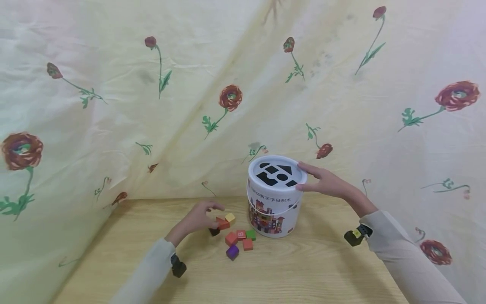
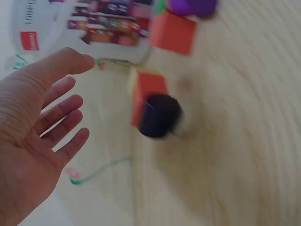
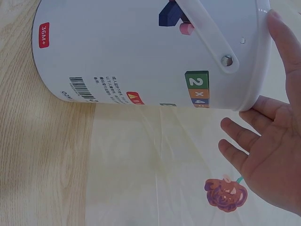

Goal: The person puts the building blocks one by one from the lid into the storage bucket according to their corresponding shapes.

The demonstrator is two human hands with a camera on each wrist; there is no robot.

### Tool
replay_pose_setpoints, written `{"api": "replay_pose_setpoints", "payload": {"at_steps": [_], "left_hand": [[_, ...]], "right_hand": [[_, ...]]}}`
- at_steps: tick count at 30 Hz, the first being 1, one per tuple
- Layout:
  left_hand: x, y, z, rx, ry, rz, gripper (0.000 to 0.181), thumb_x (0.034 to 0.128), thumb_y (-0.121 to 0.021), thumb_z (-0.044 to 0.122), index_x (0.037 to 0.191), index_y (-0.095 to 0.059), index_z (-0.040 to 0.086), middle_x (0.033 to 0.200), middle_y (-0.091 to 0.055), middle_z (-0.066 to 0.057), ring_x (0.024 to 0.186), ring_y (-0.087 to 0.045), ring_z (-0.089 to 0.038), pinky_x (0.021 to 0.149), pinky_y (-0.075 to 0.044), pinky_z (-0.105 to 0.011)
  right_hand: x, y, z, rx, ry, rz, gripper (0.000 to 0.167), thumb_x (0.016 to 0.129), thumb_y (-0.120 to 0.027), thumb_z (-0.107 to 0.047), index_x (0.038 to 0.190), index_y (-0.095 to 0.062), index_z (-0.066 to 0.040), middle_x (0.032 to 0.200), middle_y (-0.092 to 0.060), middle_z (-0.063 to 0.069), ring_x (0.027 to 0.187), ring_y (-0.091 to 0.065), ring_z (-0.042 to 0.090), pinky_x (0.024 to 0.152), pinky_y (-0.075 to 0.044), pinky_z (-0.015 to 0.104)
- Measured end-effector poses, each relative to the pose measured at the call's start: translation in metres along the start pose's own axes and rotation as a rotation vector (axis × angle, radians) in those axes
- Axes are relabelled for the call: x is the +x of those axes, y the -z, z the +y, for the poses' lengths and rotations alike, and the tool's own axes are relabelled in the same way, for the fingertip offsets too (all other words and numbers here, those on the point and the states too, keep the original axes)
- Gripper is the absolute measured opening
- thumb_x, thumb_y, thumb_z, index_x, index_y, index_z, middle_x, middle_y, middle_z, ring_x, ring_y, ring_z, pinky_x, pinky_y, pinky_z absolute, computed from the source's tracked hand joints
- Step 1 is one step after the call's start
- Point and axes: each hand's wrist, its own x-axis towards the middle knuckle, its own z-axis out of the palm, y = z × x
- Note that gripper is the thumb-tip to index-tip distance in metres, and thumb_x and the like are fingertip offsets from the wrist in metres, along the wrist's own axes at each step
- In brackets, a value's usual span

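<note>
A white bucket (image 1: 274,207) with a shape-cut lid (image 1: 277,172) stands upright on the wooden table. My right hand (image 1: 326,181) touches the lid's right edge, thumb and fingers spread; the right wrist view shows the hand (image 3: 275,150) at the rim of the bucket (image 3: 141,52). Left of the bucket, my left hand (image 1: 197,217) hovers beside the blocks with relaxed fingers and holds nothing. Nearest to it are a black block (image 1: 214,232), a red block (image 1: 223,223) and a yellow block (image 1: 230,218). In the left wrist view the hand (image 2: 42,127) is apart from the black block (image 2: 160,116).
In front of the bucket lie a green block (image 1: 251,235), a purple block (image 1: 232,252) and several red blocks (image 1: 247,244). A flowered cloth (image 1: 190,126) hangs behind the table (image 1: 265,278) and along its left side.
</note>
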Motion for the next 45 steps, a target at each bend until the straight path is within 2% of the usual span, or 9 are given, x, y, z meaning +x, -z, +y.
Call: {"api": "replay_pose_setpoints", "payload": {"at_steps": [6,12,17,21,26,30,35,39,45], "left_hand": [[-0.011,-0.004,-0.012,0.159,0.031,-0.059,0.031,0.0785,-0.084,0.007,0.109,-0.074,0.006,0.114,-0.066,-0.007,0.113,-0.061,-0.035,0.099,-0.051,-0.055],[-0.014,-0.008,-0.016,0.204,0.077,-0.133,0.038,0.0748,-0.083,0.003,0.112,-0.076,0.007,0.116,-0.068,-0.006,0.111,-0.062,-0.028,0.095,-0.055,-0.048],[-0.015,-0.012,-0.018,0.254,0.073,-0.161,0.041,0.0708,-0.083,-0.001,0.111,-0.076,0.007,0.117,-0.068,-0.007,0.109,-0.061,-0.026,0.093,-0.055,-0.046],[-0.015,-0.012,-0.015,0.289,0.048,-0.155,0.041,0.0678,-0.084,-0.004,0.107,-0.075,0.006,0.114,-0.068,-0.009,0.107,-0.062,-0.027,0.093,-0.055,-0.049],[-0.017,-0.012,-0.015,0.351,-0.005,-0.147,0.037,0.067,-0.083,-0.005,0.101,-0.075,0.007,0.104,-0.069,-0.005,0.1,-0.061,-0.023,0.088,-0.055,-0.046],[-0.017,-0.014,-0.019,0.408,-0.019,-0.144,0.035,0.0663,-0.085,0.0,0.097,-0.074,0.012,0.1,-0.068,0.0,0.097,-0.059,-0.019,0.087,-0.053,-0.043],[-0.016,-0.014,-0.021,0.47,-0.056,-0.129,0.034,0.0633,-0.088,0.006,0.092,-0.071,0.015,0.094,-0.067,0.002,0.092,-0.057,-0.017,0.091,-0.05,-0.045],[-0.018,-0.014,-0.02,0.466,-0.054,-0.113,0.035,0.0641,-0.088,0.008,0.093,-0.07,0.014,0.093,-0.066,0.001,0.091,-0.057,-0.017,0.094,-0.049,-0.049],[-0.022,-0.015,-0.021,0.409,-0.02,-0.071,0.034,0.0645,-0.087,0.009,0.093,-0.07,0.015,0.093,-0.068,0.001,0.091,-0.057,-0.017,0.096,-0.047,-0.052]], "right_hand": [[0.001,0.0,0.0,0.003,0.0,-0.004,0.093,0.091,-0.074,-0.046,0.162,-0.025,-0.012,0.167,-0.026,0.02,0.153,-0.02,0.049,0.116,-0.023,0.071],[0.0,0.0,0.0,0.007,0.002,0.0,0.093,0.09,-0.074,-0.045,0.162,-0.026,-0.011,0.166,-0.027,0.021,0.153,-0.021,0.049,0.116,-0.023,0.071],[0.001,0.0,0.0,0.007,0.007,0.0,0.093,0.091,-0.074,-0.045,0.162,-0.026,-0.011,0.166,-0.027,0.021,0.153,-0.021,0.048,0.116,-0.023,0.071],[0.001,0.0,-0.001,0.004,0.007,-0.006,0.092,0.091,-0.074,-0.045,0.162,-0.026,-0.01,0.166,-0.027,0.021,0.153,-0.021,0.048,0.116,-0.023,0.071],[0.001,0.001,-0.002,-0.002,-0.003,-0.011,0.093,0.091,-0.074,-0.046,0.162,-0.025,-0.012,0.167,-0.026,0.02,0.153,-0.02,0.049,0.116,-0.023,0.071],[0.001,0.0,-0.001,0.0,-0.005,-0.011,0.092,0.091,-0.073,-0.046,0.162,-0.025,-0.012,0.167,-0.026,0.02,0.153,-0.021,0.049,0.115,-0.024,0.071],[0.0,0.001,0.0,0.001,0.001,-0.007,0.092,0.091,-0.073,-0.046,0.162,-0.025,-0.013,0.167,-0.026,0.02,0.153,-0.02,0.048,0.116,-0.024,0.071],[0.0,0.001,0.0,0.0,0.006,-0.004,0.091,0.092,-0.072,-0.046,0.162,-0.025,-0.012,0.167,-0.026,0.019,0.153,-0.02,0.048,0.116,-0.023,0.071],[-0.002,0.0,-0.001,0.007,0.006,-0.005,0.092,0.092,-0.072,-0.046,0.162,-0.025,-0.011,0.167,-0.025,0.02,0.153,-0.02,0.048,0.116,-0.023,0.071]]}}
